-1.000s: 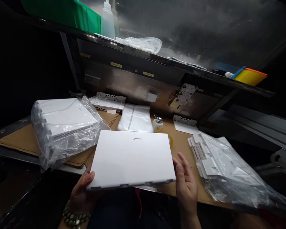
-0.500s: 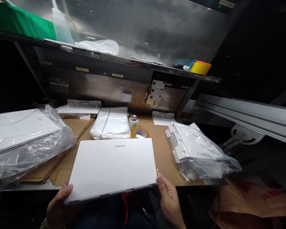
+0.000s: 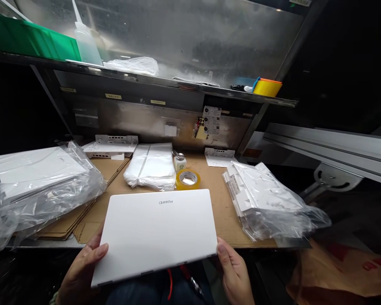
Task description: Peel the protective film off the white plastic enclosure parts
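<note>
Low in the centre of the frame, a white Huawei laptop lid panel [image 3: 158, 233] hangs over the cardboard-covered bench [image 3: 220, 203] edge. The left hand [image 3: 82, 271] pinches its near left corner, the right hand [image 3: 235, 275] its right corner, fingers closed on the edges. It looks thin, light, stiff and smooth, so probably slippery and easily scratched; the edges seem the safest hold.

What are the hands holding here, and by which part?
Both hands hold the white panel by its near corners: the left hand grips the near left corner, thumb on top, and the right hand the near right corner.
</note>
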A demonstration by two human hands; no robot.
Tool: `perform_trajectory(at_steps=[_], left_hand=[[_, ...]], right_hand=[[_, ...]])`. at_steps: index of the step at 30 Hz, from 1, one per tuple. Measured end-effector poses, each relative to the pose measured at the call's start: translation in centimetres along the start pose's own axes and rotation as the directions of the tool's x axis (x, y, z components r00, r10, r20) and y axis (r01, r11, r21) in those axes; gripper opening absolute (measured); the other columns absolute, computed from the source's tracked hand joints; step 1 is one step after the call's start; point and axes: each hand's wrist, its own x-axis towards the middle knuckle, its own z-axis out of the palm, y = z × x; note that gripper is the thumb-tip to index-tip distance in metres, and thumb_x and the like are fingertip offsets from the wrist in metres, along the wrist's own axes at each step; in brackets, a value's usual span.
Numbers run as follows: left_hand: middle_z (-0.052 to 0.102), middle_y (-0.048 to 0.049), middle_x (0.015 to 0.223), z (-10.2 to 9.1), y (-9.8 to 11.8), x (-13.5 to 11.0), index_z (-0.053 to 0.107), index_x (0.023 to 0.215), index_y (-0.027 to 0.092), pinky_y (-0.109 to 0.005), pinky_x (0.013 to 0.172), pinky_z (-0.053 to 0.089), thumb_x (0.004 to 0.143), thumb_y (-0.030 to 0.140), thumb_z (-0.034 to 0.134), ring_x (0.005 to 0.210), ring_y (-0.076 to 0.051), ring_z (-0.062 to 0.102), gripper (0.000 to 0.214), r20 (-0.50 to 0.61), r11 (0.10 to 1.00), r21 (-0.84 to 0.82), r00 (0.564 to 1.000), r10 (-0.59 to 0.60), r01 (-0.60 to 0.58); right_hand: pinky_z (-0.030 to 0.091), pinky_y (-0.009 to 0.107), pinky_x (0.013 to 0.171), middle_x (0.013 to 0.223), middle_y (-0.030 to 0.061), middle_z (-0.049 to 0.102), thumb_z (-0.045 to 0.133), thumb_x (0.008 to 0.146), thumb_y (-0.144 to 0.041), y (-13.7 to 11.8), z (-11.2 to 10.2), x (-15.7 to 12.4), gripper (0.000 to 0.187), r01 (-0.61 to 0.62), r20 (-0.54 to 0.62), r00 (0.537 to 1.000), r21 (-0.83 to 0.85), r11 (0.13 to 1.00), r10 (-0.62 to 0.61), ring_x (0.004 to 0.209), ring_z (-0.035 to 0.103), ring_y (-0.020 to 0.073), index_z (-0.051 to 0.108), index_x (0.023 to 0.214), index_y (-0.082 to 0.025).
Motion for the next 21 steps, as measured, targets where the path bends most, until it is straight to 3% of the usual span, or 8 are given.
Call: perform_trajectory(at_steps=[6,9,13,18,21], left_hand=[[0.081,-0.0031,0.113,-1.4,0.3,-0.2,0.045,0.152,0.036,-0.037,0.068,0.066,0.054,0.042,0.093,0.098,-0.040,0.076,0.110,-0.018,0.999,-0.036,1.000,-0.005,0.005],[0.082,-0.0033,0.109,-1.8,0.5,-0.1,0.047,0.151,0.034,-0.035,0.074,0.066,0.055,0.039,0.094,0.101,-0.039,0.076,0.107,-0.014,0.998,-0.063,1.000,0.018,-0.019],[0.082,-0.0022,0.107,-1.3,1.2,0.5,0.057,0.143,0.030,-0.034,0.084,0.065,0.066,0.033,0.089,0.107,-0.036,0.074,0.084,-0.001,0.996,-0.094,1.000,0.006,-0.006],[0.083,-0.0029,0.096,-0.7,1.9,1.3,0.074,0.118,0.021,-0.033,0.078,0.065,0.075,0.029,0.086,0.100,-0.033,0.077,0.045,0.039,0.989,-0.124,0.996,-0.079,0.084],[0.083,-0.0054,0.094,-0.4,2.0,1.7,0.076,0.106,0.017,-0.034,0.074,0.066,0.076,0.031,0.086,0.098,-0.034,0.077,0.035,0.061,0.991,-0.086,0.994,-0.096,0.101]], right_hand=[[0.055,0.050,0.105,0.124,0.0127,0.077,0.056,0.099,-0.051,1.0,0.2,0.0,0.042,0.001,0.034,0.999,0.003,1.000,-0.001,0.118,0.071,0.0336,0.074,0.128,-0.028],[0.055,0.049,0.105,0.123,0.0128,0.077,0.058,0.098,-0.052,1.5,0.3,0.2,0.042,-0.021,0.029,0.999,-0.011,1.000,0.021,0.118,0.071,0.0334,0.075,0.127,-0.027],[0.055,0.047,0.107,0.125,0.0120,0.076,0.059,0.096,-0.054,2.3,0.2,0.5,0.043,-0.037,0.001,0.999,-0.031,0.999,0.037,0.119,0.071,0.0331,0.075,0.127,-0.027],[0.054,0.050,0.107,0.125,0.0120,0.076,0.060,0.097,-0.052,2.6,-0.1,0.6,0.041,-0.050,-0.001,0.999,-0.042,0.998,0.050,0.119,0.071,0.0335,0.075,0.127,-0.028],[0.052,0.052,0.109,0.126,0.0117,0.075,0.059,0.097,-0.052,2.5,-0.3,0.6,0.042,-0.049,-0.017,0.999,-0.066,0.997,0.048,0.120,0.070,0.0337,0.074,0.128,-0.028]])
